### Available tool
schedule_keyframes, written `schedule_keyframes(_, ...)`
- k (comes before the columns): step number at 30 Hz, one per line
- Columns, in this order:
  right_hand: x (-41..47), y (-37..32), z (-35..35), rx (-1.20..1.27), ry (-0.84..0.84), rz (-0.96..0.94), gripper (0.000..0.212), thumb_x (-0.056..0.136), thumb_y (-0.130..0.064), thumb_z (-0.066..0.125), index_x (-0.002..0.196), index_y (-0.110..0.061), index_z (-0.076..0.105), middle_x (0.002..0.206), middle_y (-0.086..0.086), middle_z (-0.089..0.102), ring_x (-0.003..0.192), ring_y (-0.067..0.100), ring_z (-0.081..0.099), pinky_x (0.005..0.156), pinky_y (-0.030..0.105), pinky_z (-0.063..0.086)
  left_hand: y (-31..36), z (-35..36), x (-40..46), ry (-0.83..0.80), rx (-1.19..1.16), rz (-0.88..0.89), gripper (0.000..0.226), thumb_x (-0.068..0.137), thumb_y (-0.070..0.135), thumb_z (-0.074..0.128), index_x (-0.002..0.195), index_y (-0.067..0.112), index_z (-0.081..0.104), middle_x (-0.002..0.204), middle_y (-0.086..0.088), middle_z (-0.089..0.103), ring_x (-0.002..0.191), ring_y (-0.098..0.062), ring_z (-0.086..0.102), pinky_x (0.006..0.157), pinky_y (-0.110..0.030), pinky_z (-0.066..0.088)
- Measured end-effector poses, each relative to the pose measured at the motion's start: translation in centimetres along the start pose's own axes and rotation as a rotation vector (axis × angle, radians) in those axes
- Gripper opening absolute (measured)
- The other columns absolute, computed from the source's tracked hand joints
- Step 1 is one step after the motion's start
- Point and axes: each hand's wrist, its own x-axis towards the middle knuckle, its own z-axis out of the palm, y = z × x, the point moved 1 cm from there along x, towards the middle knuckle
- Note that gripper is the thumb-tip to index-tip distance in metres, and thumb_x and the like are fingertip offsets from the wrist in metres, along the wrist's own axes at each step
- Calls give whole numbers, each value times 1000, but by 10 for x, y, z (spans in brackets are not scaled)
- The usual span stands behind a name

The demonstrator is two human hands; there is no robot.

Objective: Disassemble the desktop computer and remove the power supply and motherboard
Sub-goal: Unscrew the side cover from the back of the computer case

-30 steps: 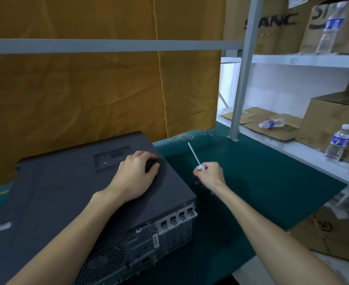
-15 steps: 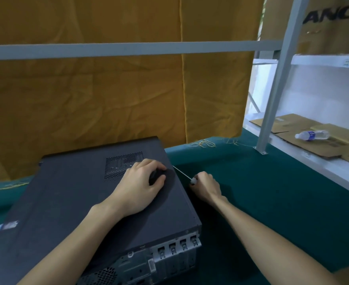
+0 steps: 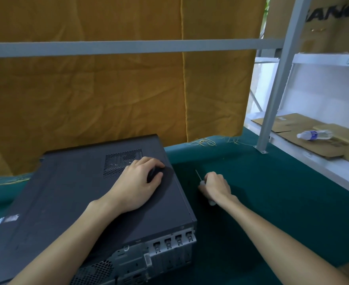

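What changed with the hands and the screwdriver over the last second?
The right hand, gripping the screwdriver, came down from the air to the green mat beside the computer case; the shaft, which pointed up, now lies low. The left hand stayed on the case lid, fingers in the recess. The case is closed as before.

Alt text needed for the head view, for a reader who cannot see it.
A person's left hand rests on a closed dark desktop computer lying flat on a green table, while the right hand grips a screwdriver beside it. Orange cloth hangs behind.
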Motion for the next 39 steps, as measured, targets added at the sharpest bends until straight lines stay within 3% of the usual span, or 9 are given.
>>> schedule_keyframes(4,-21,-19,-13,6,43,-80,20,99,-28,61,114,-16,66,118,6,63,101,29,64,67,28,46,0,-8,-12,-34,-1,-26,34,104,36,50,137,30,56,143,11,51,131,-14,48,110,-36,39)
schedule_keyframes(7,-63,-54,-47,480,239,-324,13,95,-33,66,102,-24,70,100,-6,68,91,15,66,81,37,55,-13,-22,-37,-53,39,-85,43,103,46,48,143,32,51,152,13,44,139,-13,41,113,-32,34)
schedule_keyframes(9,-100,-85,-68,619,161,-570,20,90,-48,66,99,-31,70,96,-14,70,89,6,66,81,29,55,-24,-35,-62,-48,57,-118,47,102,52,46,145,33,49,154,15,42,141,-11,39,115,-30,32)
schedule_keyframes(11,-142,-111,-72,440,-115,-773,51,83,-75,61,121,-40,64,123,-24,62,115,-5,58,94,20,47,-36,-49,-89,-43,99,-140,54,98,61,43,145,35,48,155,15,41,142,-9,37,117,-33,29)
schedule_keyframes(13,-175,-120,-58,79,-318,-881,91,71,-95,51,149,-51,34,157,-26,30,143,-5,27,112,22,27,-47,-62,-117,-66,112,-173,71,89,77,38,148,38,44,158,17,36,146,-7,32,121,-36,26)
schedule_keyframes(16,-199,-117,-35,-295,-184,-985,111,72,-96,45,161,-42,5,171,-12,-3,155,5,-7,124,30,-3,-64,-77,-155,-122,114,-184,104,69,101,34,155,44,30,162,28,17,151,2,13,125,-32,15)
schedule_keyframes(23,-212,-121,-24,-458,39,-932,112,80,-92,37,164,-27,2,170,18,5,158,26,5,123,30,-3,-67,-67,-179,-129,398,-96,119,68,102,29,161,37,-8,167,18,-12,154,-3,-11,127,-30,-2)
schedule_keyframes(33,-236,-122,-26,-430,124,-826,103,81,-88,43,160,-24,31,165,12,31,153,23,29,123,34,23,-64,-60,-187,10,404,-49,109,76,94,31,162,28,16,169,6,16,155,-17,17,125,-34,15)
schedule_keyframes(39,-241,-119,-23,-395,157,-797,100,81,-85,48,159,-25,34,164,9,34,152,22,32,124,33,22,-60,-57,-192,87,424,-46,104,77,90,41,161,30,22,167,8,24,154,-17,24,124,-34,19)
